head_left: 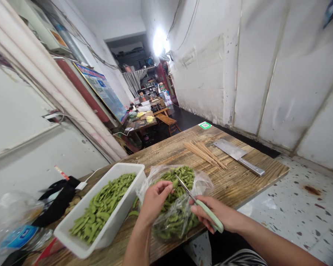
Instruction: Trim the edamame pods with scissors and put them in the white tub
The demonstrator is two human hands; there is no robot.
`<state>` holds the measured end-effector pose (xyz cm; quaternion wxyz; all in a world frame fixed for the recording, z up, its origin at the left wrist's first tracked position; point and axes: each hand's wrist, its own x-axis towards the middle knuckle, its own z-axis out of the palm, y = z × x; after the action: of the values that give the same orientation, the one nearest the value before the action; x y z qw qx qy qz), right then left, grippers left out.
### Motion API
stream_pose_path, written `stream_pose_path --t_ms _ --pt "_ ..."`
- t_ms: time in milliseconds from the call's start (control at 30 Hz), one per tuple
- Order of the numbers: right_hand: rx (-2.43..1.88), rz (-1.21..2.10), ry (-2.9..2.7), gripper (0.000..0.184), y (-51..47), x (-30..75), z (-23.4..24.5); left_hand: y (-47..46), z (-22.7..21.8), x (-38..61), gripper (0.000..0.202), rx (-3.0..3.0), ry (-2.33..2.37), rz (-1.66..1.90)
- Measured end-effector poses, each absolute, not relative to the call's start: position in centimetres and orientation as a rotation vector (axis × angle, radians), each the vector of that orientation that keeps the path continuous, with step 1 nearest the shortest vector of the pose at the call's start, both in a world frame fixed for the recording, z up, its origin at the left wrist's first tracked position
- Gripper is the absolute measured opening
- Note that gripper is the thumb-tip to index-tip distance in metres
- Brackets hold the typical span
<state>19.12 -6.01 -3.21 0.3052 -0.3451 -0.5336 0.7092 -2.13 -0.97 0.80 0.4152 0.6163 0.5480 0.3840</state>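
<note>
My right hand [211, 210] grips a pair of scissors [207, 210] with pale green handles, its metal blades pointing up and left. My left hand [157, 197] is closed in a pinch around a green soybean pod [175, 183], just left of the scissor tips. Both hands are over an open clear plastic bag [202, 183] full of green soybean pods [180, 218]. To the left of the bag, a long white plastic tub [129, 207] holds many more pods [105, 203]. A few loose pods lie on the wood between tub and bag.
On the wooden table [166, 151], a bundle of thin wooden skewers [204, 153] and a cleaver [238, 153] lie beyond the bag. A green QR card [205, 125] is at the far edge. Plastic bags and a bottle [20, 236] crowd the left. A person [143, 96] sits far back.
</note>
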Motion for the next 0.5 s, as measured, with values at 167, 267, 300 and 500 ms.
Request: stream_pose_path --t_ms 167,267,300,500 --pt "-0.922 1.88 -1.433 0.05 -6.12 19.03 -2.82 -1.06 0.53 -2.92 0.034 1.506 1.407 0.995" --pt "-0.931 1.873 -1.457 0.053 -6.17 18.97 -2.41 -1.2 0.37 -3.02 0.033 1.497 1.409 0.987" --pt "-0.93 1.875 -1.463 0.053 -6.16 18.93 -2.33 -1.28 0.37 -2.98 0.032 1.496 1.406 0.982" --pt "-0.9 1.91 -1.396 0.045 -6.06 18.27 -2.79 -1.77 0.2 -2.5 0.034 1.355 1.391 1.049"
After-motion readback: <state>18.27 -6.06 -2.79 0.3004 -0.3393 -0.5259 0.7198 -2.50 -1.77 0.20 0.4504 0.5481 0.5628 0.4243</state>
